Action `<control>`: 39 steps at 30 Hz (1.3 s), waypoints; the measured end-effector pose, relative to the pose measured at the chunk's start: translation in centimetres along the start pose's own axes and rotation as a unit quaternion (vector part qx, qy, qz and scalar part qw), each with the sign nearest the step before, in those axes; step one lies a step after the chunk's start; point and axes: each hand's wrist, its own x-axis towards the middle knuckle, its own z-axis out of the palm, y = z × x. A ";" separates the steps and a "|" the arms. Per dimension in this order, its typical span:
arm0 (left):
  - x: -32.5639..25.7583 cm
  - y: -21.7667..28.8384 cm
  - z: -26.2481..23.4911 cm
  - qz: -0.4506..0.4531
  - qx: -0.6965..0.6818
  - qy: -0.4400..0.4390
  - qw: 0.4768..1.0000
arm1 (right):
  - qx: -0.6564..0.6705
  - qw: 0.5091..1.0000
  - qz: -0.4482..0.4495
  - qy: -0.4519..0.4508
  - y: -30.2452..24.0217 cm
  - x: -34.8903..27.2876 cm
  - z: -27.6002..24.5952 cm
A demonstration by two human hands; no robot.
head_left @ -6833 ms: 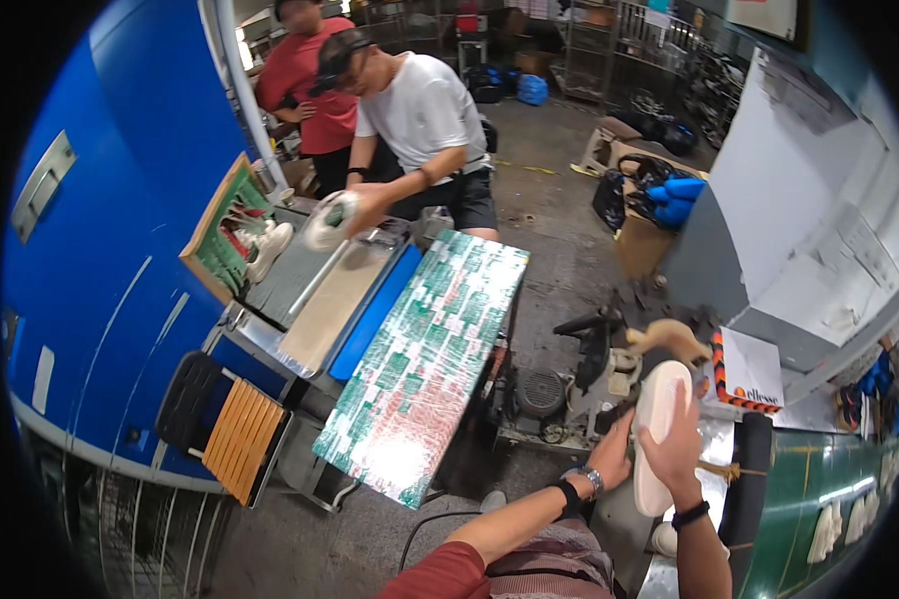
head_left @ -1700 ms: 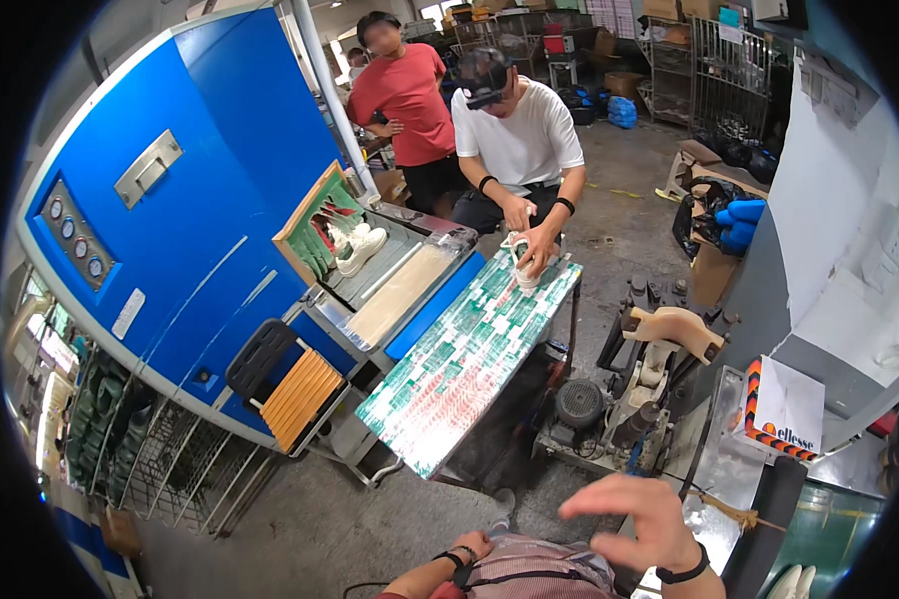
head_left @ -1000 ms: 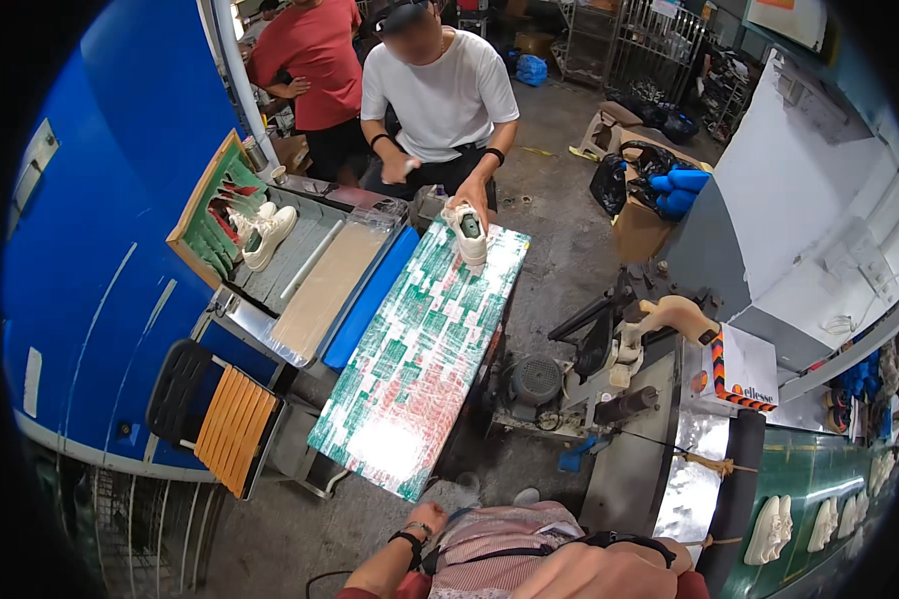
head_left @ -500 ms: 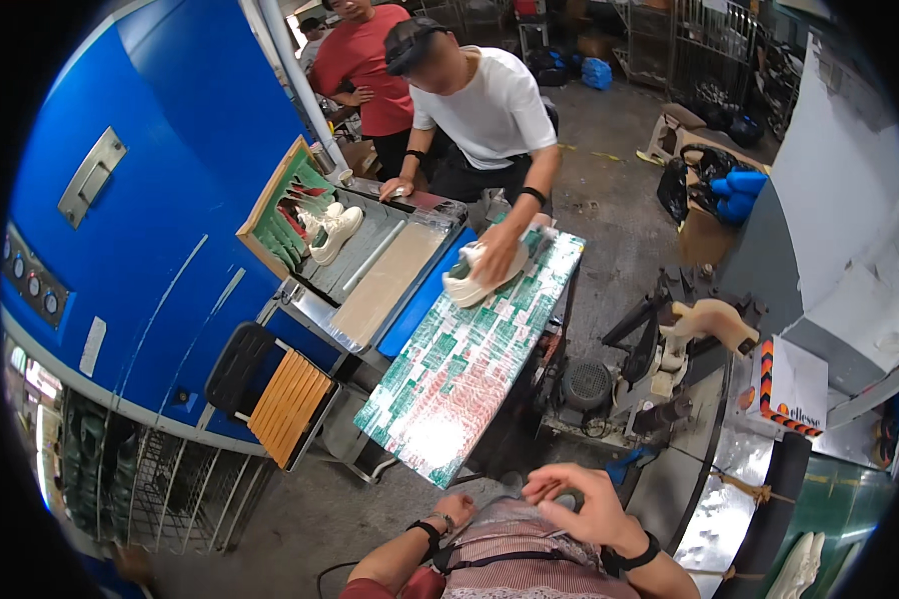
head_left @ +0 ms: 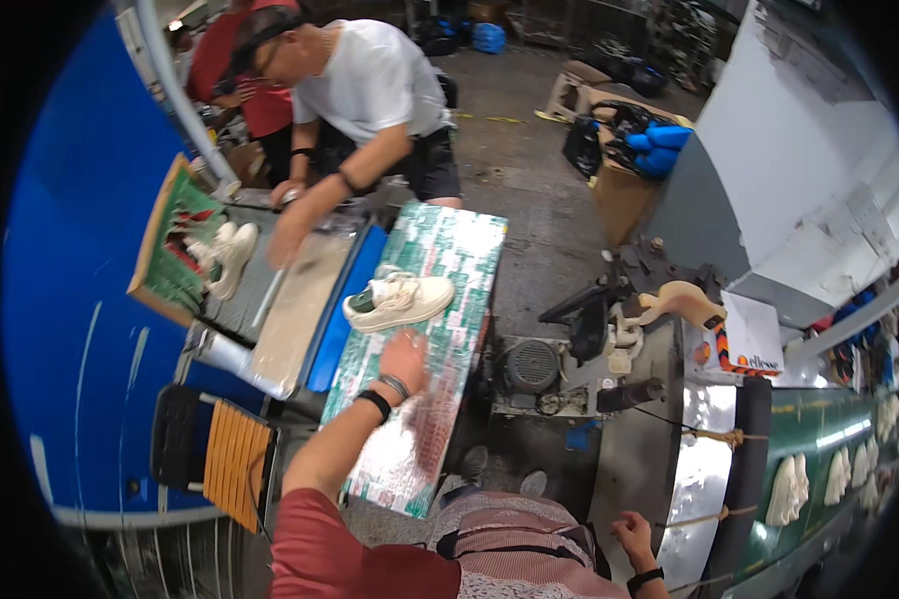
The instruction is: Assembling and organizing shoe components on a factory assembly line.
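A cream sneaker [head_left: 410,299] with a green lining sits upright on the green-and-white patterned tabletop [head_left: 449,235], its toe to the right. My left hand [head_left: 406,361] is stretched over the table just on the near side of the sneaker; its fingers point away from me and are too blurred to read, and I cannot tell if they touch the sole. Low on the right, beside the metal bench, my right hand [head_left: 633,535] hangs with its fingers apart, holding nothing. Across the table a co-worker in a white shirt [head_left: 365,85] has a blurred hand over the conveyor.
Left of the table runs a conveyor [head_left: 305,275] with a pair of cream sneakers [head_left: 232,258] at a green-flapped opening. A slatted wooden chair [head_left: 238,459] stands near it. Right are a motor [head_left: 531,365], a white box [head_left: 749,334] and a green belt [head_left: 814,429] carrying several pale shoes.
The co-worker has let go of the sneaker and moved that hand left over the conveyor. My left hand has reached forward to the shoe; my right has dropped to the right. The view has shifted.
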 end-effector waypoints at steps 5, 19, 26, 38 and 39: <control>11.1 -4.3 -3.9 0.037 0.065 -0.027 0.997 | 0.063 0.960 0.248 0.110 2.2 -11.1 -1.3; 8.2 -3.8 0.2 0.003 0.213 -0.340 0.916 | 0.128 0.916 0.345 0.159 8.1 -18.4 5.1; -2.3 20.9 -7.8 0.398 -0.002 -0.220 0.891 | 0.423 0.880 0.210 0.049 1.3 -5.1 -0.7; -8.5 39.3 -10.0 0.364 -0.214 0.033 0.906 | 0.438 0.877 -0.181 -0.078 -19.5 1.9 -7.1; -8.3 39.6 -9.8 0.365 -0.222 0.036 0.904 | 0.367 0.906 -0.210 -0.016 -20.3 2.3 -7.5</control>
